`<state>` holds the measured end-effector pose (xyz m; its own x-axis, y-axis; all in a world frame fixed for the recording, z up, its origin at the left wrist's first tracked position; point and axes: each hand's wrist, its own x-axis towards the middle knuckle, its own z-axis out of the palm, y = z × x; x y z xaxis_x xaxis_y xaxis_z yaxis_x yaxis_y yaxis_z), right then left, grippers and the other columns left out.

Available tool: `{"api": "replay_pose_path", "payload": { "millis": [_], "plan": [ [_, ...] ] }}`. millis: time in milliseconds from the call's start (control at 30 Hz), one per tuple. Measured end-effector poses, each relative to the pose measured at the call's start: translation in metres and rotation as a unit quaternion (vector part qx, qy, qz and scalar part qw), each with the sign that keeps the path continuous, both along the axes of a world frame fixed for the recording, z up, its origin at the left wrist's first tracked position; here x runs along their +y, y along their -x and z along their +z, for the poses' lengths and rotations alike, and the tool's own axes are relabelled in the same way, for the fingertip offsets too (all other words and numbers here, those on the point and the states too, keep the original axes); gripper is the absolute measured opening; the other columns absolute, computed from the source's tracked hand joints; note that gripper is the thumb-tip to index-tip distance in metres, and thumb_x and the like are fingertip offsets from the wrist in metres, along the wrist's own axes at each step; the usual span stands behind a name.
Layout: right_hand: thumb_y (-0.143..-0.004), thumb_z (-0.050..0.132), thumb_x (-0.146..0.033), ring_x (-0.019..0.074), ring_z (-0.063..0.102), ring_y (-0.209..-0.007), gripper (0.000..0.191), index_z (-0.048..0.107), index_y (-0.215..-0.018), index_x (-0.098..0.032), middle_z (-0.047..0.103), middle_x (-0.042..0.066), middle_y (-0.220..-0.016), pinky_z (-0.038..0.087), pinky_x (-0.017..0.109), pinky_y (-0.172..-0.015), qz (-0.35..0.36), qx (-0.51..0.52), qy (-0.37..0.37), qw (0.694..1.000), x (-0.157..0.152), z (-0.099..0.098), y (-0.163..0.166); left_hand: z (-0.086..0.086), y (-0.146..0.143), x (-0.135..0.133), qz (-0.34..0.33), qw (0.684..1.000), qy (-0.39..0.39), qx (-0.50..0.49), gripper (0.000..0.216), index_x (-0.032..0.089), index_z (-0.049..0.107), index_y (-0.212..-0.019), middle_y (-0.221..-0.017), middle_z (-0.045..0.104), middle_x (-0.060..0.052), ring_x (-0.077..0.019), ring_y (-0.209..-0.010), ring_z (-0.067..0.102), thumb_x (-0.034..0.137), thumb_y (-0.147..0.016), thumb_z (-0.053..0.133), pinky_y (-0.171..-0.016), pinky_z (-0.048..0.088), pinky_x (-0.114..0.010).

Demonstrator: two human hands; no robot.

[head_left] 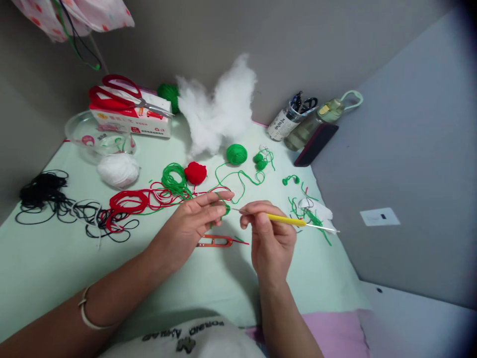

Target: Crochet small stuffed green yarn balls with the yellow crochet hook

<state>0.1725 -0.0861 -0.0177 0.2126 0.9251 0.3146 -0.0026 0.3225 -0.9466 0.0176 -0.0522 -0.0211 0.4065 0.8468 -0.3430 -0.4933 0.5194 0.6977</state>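
Note:
My left hand pinches a small piece of green crochet work between thumb and fingers, with a green strand over the index finger. In my right hand is a crochet hook with a yellow handle, held like a pen. The hook's thin metal tip points left, close to the green piece; whether it is inside a loop I cannot tell. A green yarn ball lies beyond my hands, its strand winding over the table. Orange thread snips lie below my left hand, partly covered by it.
Red scissors rest on a box beside a clear plastic bowl. White stuffing stands at the back. Black yarn tangles at left. A pen cup, a bottle and a phone stand back right.

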Motion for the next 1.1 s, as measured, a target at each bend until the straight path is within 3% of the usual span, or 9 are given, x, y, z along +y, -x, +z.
{"api": "replay_pose_path", "payload": {
  "millis": [133, 467, 700, 833, 900, 967, 1033, 1100],
  "plan": [
    [-0.096, 0.063, -0.019, 0.0166, 0.062, -0.081, 0.019, 0.08, -0.098, -0.027, 0.072, 0.004, -0.093, 0.049, 0.033, -0.07, 0.011, -0.025, -0.003, 1.0, 0.002, -0.003, 0.002, 0.001, 0.001, -0.004, -0.03, 0.998, -0.04, 0.041, 0.032, 0.029, 0.077, -0.116, -0.089, 0.065, 0.002, -0.0121, -0.084, 0.058, 0.029, -0.084, 0.079, -0.077, 0.046, -0.022],
    [-0.098, 0.062, -0.023, 0.0121, 0.064, -0.074, 0.017, 0.078, -0.095, -0.024, 0.073, 0.003, -0.095, 0.053, 0.028, -0.07, 0.044, 0.089, 0.06, 0.993, 0.004, -0.007, -0.003, 0.005, 0.002, -0.002, -0.008, 0.996, -0.041, 0.073, 0.025, 0.025, 0.078, -0.109, -0.084, 0.061, 0.003, -0.0084, -0.072, 0.048, 0.027, -0.084, 0.078, -0.075, 0.042, -0.022],
    [-0.098, 0.061, -0.026, 0.0126, 0.064, -0.071, 0.016, 0.075, -0.091, -0.021, 0.07, 0.004, -0.088, 0.054, 0.027, -0.064, 0.077, 0.103, 0.044, 0.991, 0.005, -0.003, -0.003, 0.001, 0.003, -0.003, -0.025, 0.995, -0.062, 0.074, 0.023, 0.028, 0.078, -0.111, -0.085, 0.06, 0.002, -0.0107, -0.082, 0.053, 0.026, -0.088, 0.072, -0.077, 0.042, -0.022],
    [-0.1, 0.051, -0.017, 0.0166, 0.065, -0.079, 0.021, 0.072, -0.098, -0.022, 0.071, 0.006, -0.091, 0.056, 0.032, -0.067, 0.031, -0.06, -0.039, 0.997, -0.001, -0.003, -0.003, 0.003, 0.004, -0.005, -0.008, 0.995, -0.06, 0.08, 0.027, 0.029, 0.077, -0.113, -0.087, 0.06, 0.002, -0.0103, -0.081, 0.053, 0.024, -0.087, 0.073, -0.077, 0.044, -0.021],
    [-0.098, 0.052, -0.01, 0.0188, 0.067, -0.087, 0.025, 0.071, -0.107, -0.024, 0.072, 0.007, -0.096, 0.058, 0.035, -0.073, 0.002, -0.218, -0.103, 0.971, -0.005, -0.006, -0.002, 0.005, 0.003, -0.006, -0.001, 0.997, -0.043, 0.063, 0.034, 0.031, 0.075, -0.118, -0.084, 0.058, 0.004, -0.0092, -0.077, 0.052, 0.023, -0.085, 0.075, -0.076, 0.045, -0.02],
    [-0.095, 0.057, -0.007, 0.0207, 0.068, -0.096, 0.033, 0.071, -0.117, -0.027, 0.072, 0.008, -0.105, 0.059, 0.036, -0.078, -0.028, -0.355, -0.156, 0.921, -0.009, -0.009, -0.001, 0.005, 0.001, -0.008, -0.018, 1.0, -0.009, 0.022, 0.04, 0.032, 0.072, -0.125, -0.084, 0.059, 0.004, -0.0094, -0.076, 0.054, 0.024, -0.085, 0.076, -0.075, 0.047, -0.021],
    [-0.093, 0.06, -0.007, 0.0212, 0.068, -0.099, 0.038, 0.071, -0.121, -0.029, 0.071, 0.009, -0.113, 0.06, 0.036, -0.078, -0.052, -0.4, -0.178, 0.898, -0.011, -0.011, 0.0, 0.004, -0.001, -0.008, -0.051, 0.998, 0.028, -0.028, 0.041, 0.03, 0.07, -0.128, -0.086, 0.062, 0.002, -0.0108, -0.078, 0.057, 0.026, -0.087, 0.074, -0.075, 0.048, -0.023],
    [-0.094, 0.058, -0.007, 0.0208, 0.069, -0.096, 0.035, 0.072, -0.117, -0.028, 0.071, 0.008, -0.109, 0.06, 0.036, -0.076, -0.051, -0.335, -0.16, 0.927, -0.01, -0.01, 0.0, 0.002, -0.002, -0.008, -0.062, 0.995, 0.051, -0.054, 0.037, 0.025, 0.073, -0.124, -0.088, 0.063, 0.0, -0.0102, -0.077, 0.056, 0.026, -0.086, 0.074, -0.074, 0.049, -0.022]
  ]
}}
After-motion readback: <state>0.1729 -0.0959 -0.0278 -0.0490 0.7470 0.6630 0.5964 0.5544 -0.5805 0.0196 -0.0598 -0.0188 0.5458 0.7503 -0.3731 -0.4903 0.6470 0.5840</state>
